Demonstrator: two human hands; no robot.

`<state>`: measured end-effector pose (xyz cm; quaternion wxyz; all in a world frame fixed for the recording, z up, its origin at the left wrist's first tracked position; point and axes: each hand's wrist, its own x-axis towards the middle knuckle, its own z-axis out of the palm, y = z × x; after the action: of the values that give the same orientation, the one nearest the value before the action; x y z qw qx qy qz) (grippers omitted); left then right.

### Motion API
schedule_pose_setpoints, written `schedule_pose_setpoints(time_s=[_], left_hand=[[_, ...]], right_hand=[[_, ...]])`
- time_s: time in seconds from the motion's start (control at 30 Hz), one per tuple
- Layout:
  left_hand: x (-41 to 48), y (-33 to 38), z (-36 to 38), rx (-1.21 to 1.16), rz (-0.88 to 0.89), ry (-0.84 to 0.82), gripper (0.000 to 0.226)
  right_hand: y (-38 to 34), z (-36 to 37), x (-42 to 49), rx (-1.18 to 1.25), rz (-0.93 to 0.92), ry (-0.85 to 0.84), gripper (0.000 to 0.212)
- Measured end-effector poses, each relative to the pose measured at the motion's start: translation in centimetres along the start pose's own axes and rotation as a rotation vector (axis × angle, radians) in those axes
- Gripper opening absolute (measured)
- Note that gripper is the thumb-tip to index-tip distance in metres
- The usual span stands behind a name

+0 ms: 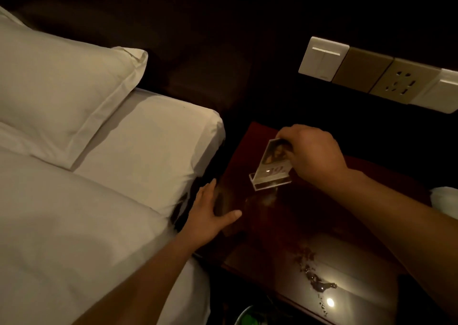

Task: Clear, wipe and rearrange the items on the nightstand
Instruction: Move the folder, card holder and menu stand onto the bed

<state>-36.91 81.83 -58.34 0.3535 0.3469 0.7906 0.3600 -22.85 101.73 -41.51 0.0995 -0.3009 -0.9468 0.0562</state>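
Note:
A dark red glossy nightstand [277, 228] stands beside the bed. My right hand [312, 153] grips the top of a clear acrylic card stand [271, 169] with a printed card in it, its base at or just above the nightstand's back part. My left hand [210, 213] rests at the nightstand's left edge, fingers spread around a dark object [221, 203] that is hard to make out in the dim light. Wet smears and crumbs [312, 272] lie on the nightstand's front part.
The bed with white sheet [153, 146] and pillow [57, 89] lies to the left, close against the nightstand. Wall switches and a socket panel [386, 76] sit above it. Something white [446, 198] shows at the right edge. A bin with green contents [250, 317] is below.

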Motion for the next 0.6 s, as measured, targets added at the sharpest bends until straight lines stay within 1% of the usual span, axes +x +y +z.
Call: schedule_pose_setpoints(time_s=[0.07, 0.13, 0.17, 0.2, 0.27, 0.3, 0.4, 0.5, 0.6], left_hand=[[-1.7, 2.2, -1.8, -0.171, 0.059, 0.054, 0.117], [-3.5, 4.1, -3.6, -0.293, 0.111, 0.107, 0.103], [-4.4, 4.6, -4.6, -0.344, 0.137, 0.122, 0.091], [-5.4, 4.9, -5.7, -0.375, 0.162, 0.135, 0.074], [-7.5, 4.8, -8.1, -0.395, 0.176, 0.2, 0.034], [-8.8, 4.4, -9.3, -0.407, 0.158, 0.248, 0.023], [-13.0, 1.8, -12.9, -0.413, 0.076, 0.374, 0.032], [-18.0, -2.2, -16.7, -0.453, -0.034, 0.507, 0.034], [-23.6, -6.2, -20.6, -0.529, -0.13, 0.669, 0.03]], right_hand=[[-3.3, -0.6, -0.1, 0.048, -0.045, -0.042, 0.015], [-6.9, -1.0, -0.1, 0.079, -0.075, -0.076, 0.013], [-8.8, -1.2, -0.2, 0.096, -0.097, -0.082, 0.012], [-10.6, -1.3, -0.3, 0.118, -0.119, -0.081, 0.011], [-14.1, -1.4, -0.6, 0.178, -0.159, -0.07, 0.011], [-15.8, -1.4, -0.9, 0.215, -0.181, -0.068, 0.011], [-21.3, -0.7, -1.8, 0.342, -0.264, -0.088, 0.013], [-27.0, 0.7, -3.4, 0.513, -0.344, -0.125, 0.03], [-32.6, 2.5, -4.8, 0.588, -0.409, -0.142, 0.042]])
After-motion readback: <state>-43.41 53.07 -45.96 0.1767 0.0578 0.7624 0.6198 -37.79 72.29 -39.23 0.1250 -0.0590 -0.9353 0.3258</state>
